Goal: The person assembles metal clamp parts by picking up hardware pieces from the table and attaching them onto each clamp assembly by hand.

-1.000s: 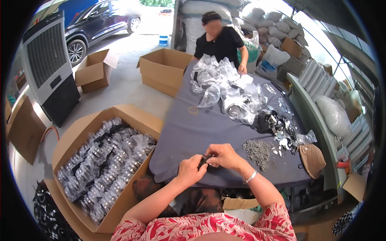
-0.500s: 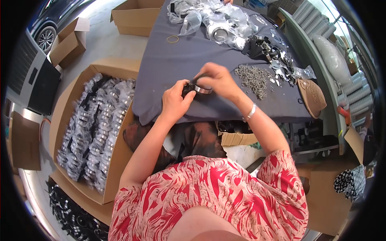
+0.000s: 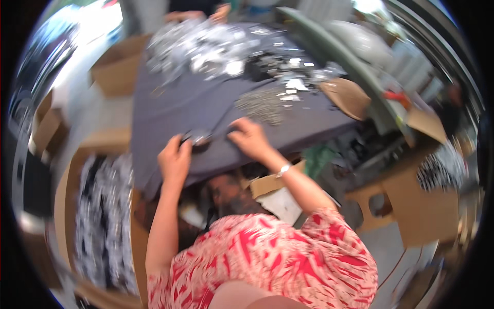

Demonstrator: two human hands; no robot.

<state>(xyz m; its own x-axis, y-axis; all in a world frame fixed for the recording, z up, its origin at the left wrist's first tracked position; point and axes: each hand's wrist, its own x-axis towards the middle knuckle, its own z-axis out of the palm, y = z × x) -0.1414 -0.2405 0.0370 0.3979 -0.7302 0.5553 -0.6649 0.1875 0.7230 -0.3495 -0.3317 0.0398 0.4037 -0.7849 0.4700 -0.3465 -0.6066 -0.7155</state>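
My left hand (image 3: 175, 158) pinches a shiny round metal ring with a black part (image 3: 199, 139), held just above the dark cloth near the table's front edge. The picture is smeared, so the ring's details are hard to read. To its right, apart from the ring, my right hand (image 3: 249, 138) has its fingers curled, with something small and dark at the fingertips that I cannot make out. Beyond that hand lies a pile of small metal pieces (image 3: 260, 105). Behind it are dark parts and flat shiny plates (image 3: 280, 69).
Clear plastic-bagged parts (image 3: 206, 49) heap on the far table, where another person's hand (image 3: 220, 13) shows. A large carton (image 3: 64, 206) of bagged metal rings stands at my left. A tan hat (image 3: 346, 98) sits on the table's right side. An open carton (image 3: 121, 64) is at far left.
My hands have come apart: the left keeps the ring, the right has moved away from it. The whole view has swung, and another person's hands show more at the far end.
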